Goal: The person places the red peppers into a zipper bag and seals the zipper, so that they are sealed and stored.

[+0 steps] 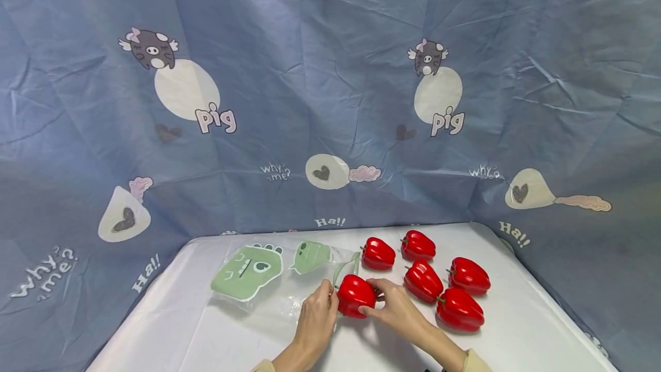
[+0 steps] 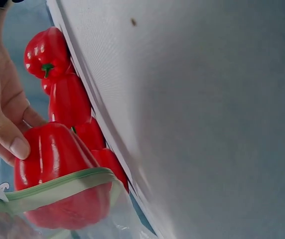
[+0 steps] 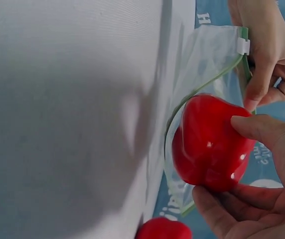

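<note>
A shiny red bell pepper (image 1: pixel 356 296) is gripped between the thumb and fingers of my right hand (image 1: pixel 397 307). In the left wrist view its lower part sits inside the mouth of a clear zip bag (image 2: pixel 58 191) with a green zip edge and a white slider. My left hand (image 1: pixel 316 316) pinches the bag's rim beside the pepper, as the right wrist view shows. The bag (image 1: pixel 248 271) lies out to the left on the table, printed with green cartoon monster faces.
Several more red bell peppers (image 1: pixel 467 275) lie to the right of my right hand. They stand on a white-covered table (image 1: pixel 206 332). Behind it hangs a blue cloth (image 1: pixel 330 102) with pig prints.
</note>
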A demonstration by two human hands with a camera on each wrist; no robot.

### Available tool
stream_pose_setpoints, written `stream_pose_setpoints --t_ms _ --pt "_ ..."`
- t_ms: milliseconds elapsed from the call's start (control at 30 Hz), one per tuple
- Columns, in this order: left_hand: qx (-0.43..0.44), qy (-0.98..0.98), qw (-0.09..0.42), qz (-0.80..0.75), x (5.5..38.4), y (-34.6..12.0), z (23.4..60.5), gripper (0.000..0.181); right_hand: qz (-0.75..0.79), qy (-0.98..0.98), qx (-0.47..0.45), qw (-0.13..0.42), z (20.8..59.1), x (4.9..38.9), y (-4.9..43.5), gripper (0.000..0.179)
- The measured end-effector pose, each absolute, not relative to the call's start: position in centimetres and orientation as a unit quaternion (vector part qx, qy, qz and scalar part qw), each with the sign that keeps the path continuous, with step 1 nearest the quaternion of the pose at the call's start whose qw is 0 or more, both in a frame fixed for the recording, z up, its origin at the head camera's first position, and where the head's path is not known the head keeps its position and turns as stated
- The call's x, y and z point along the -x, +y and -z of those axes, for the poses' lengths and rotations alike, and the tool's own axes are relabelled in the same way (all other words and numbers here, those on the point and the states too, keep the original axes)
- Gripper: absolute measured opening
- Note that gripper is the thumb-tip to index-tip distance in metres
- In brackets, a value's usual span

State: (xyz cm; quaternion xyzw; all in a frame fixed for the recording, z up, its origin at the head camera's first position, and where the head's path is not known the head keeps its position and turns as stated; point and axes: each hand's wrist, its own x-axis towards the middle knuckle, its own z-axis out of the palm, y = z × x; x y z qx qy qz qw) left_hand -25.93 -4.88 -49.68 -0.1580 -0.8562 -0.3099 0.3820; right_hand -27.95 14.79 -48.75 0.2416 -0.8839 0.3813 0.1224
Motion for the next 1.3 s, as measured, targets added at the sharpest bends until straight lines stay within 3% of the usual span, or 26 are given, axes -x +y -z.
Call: stream_pose_setpoints --t_ms 233,500,900,1300 --pt "0.157 -0.859 0.369 0.317 25.4 -4.6 49.7 0.024 -0.394 -0.882 -0.246 0.085 49.6 28.0 14.6 0.059" --pt "0.143 -0.867 0.339 0.336 24.5 -4.0 49.9 0.023 -0.396 -0.878 -0.258 0.079 50.4 28.2 14.6 0.055" --pt "0.102 -0.878 0.235 0.404 24.3 -4.0 48.8 0.017 -0.414 -0.868 -0.271 0.041 50.4 28.4 14.7 0.05" --pt "0.107 -0.869 0.228 0.426 24.3 -3.7 49.0 0.014 -0.438 -0.857 -0.27 0.022 50.4 28.7 14.8 0.048"
